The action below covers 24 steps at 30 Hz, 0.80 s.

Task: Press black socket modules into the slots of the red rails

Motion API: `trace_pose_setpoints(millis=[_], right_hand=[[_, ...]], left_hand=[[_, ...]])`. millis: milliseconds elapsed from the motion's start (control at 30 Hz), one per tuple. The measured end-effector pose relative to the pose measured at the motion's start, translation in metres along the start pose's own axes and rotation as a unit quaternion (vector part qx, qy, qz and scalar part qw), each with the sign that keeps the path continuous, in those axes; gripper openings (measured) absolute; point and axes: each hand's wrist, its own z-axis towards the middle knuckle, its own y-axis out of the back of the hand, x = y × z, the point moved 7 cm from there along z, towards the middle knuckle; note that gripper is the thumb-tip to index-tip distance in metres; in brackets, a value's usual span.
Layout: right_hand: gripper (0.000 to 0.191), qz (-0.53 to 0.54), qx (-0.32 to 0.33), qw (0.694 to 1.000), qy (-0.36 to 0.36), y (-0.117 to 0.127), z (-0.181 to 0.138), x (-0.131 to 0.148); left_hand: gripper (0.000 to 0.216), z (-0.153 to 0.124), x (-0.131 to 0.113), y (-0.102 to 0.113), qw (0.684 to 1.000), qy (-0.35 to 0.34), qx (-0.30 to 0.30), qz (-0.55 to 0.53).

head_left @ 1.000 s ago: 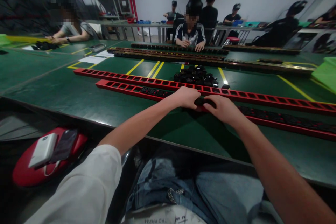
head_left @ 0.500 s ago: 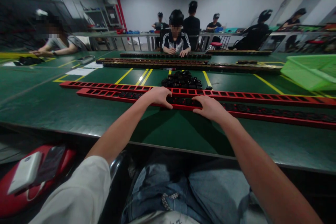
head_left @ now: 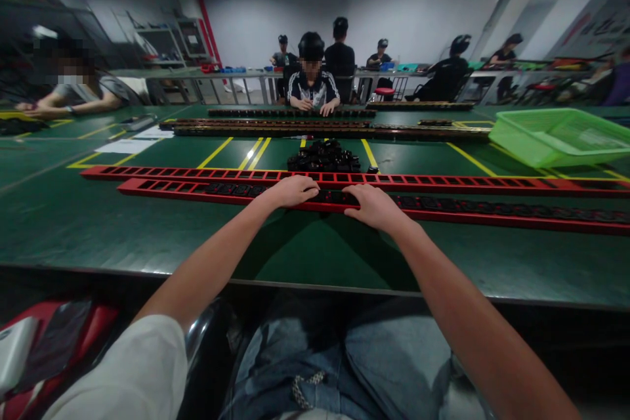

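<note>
Two long red rails lie side by side across the green table (head_left: pixel 98 223). The near red rail (head_left: pixel 162 188) holds black socket modules in its slots. My left hand (head_left: pixel 290 191) rests on this rail, fingers curled down onto a black module. My right hand (head_left: pixel 374 206) lies just to the right, fingers bent and pressing on the same rail. The far red rail (head_left: pixel 443 178) has mostly vacant slots. A heap of loose black modules (head_left: pixel 322 157) sits just beyond both rails, straight ahead of my hands.
A green plastic basket (head_left: pixel 556 134) stands at the right. Dark rails (head_left: pixel 295 128) lie further back, where a seated person (head_left: pixel 312 82) works opposite. Another person (head_left: pixel 73 95) sits far left. A red stool with a phone and power bank (head_left: pixel 44 348) is at my lower left.
The camera tilted up, so the room shows more and the green basket came into view. Both hands stay on the near red rail, with a slightly wider gap between them.
</note>
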Motion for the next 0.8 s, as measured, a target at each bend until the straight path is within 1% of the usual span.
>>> trace_pose_setpoints(millis=[400,800], right_hand=[[0.055,0.007,-0.002,1.0,-0.005,0.0034,-0.0013,0.0021],[0.052,0.009,0.005,1.0,-0.011,0.0041,-0.003,0.002]], left_hand=[[0.042,-0.0007,-0.0045,0.0004,1.0,0.013,0.008,0.022],[0.044,0.0022,0.0015,-0.0046,1.0,0.01,0.004,0.012]])
